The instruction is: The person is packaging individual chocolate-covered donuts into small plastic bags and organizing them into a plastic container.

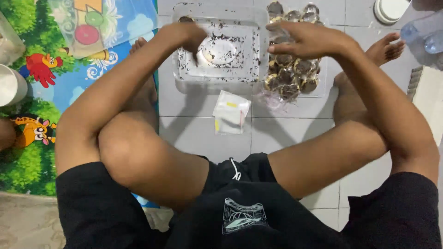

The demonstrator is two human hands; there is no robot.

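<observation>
Over the clear tray (184, 85), left hand (187, 37) pinches a pale ball (201, 57) — roll gently; right hand (307, 40), beside the tray, hovers flat, holding nothing.

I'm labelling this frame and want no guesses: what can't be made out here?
- Left hand fingertips: curled over the clear tray, so its grip, and whether it holds anything, is hidden.
- Wrapped sweets: partly covered by the right hand; whether it touches them is unclear.
- Bottle, white lids, cup: cut off by the frame edges.
- Small packet: contents too small to tell.
</observation>
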